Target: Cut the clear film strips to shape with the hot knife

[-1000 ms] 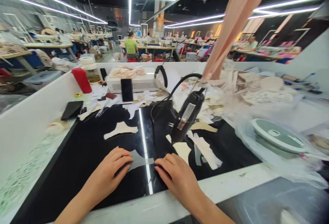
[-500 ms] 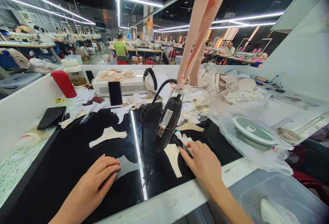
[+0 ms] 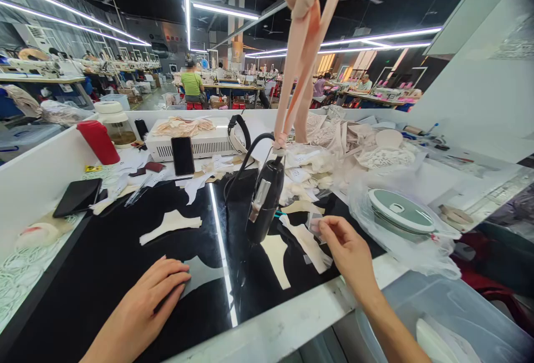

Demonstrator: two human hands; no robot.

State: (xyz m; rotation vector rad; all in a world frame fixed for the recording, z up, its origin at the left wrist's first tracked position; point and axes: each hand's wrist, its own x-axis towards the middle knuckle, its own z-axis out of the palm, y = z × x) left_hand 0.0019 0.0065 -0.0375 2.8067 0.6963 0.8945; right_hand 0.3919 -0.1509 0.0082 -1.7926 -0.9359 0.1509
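Note:
My left hand [image 3: 156, 291] lies on the black glossy work surface [image 3: 104, 263], fingers stretched flat, with the fingertips over the edge of a grey translucent sheet piece [image 3: 204, 275]. In my right hand [image 3: 350, 249], thumb and forefinger pinch a small translucent strip [image 3: 314, 224]. Just left of that hand lies a long cream fabric piece [image 3: 306, 243]. Another cream piece [image 3: 277, 257] rests beside it, below a black corded hand tool [image 3: 266, 199] hanging from knotted pink fabric strips [image 3: 298, 74]. A third cream cutout [image 3: 170, 226] sits farther left.
Behind stand a phone [image 3: 183, 156], a white vented box [image 3: 208, 143] and a red cup [image 3: 98, 142]. Fabric scraps [image 3: 304, 174] pile up at the back. To the right are a green-and-white round object [image 3: 400, 211] on plastic film and a clear bin [image 3: 450, 307].
My right hand has moved right, off the long cream piece, and now pinches a small translucent strip. My left hand stays on the grey piece. The view has shifted slightly.

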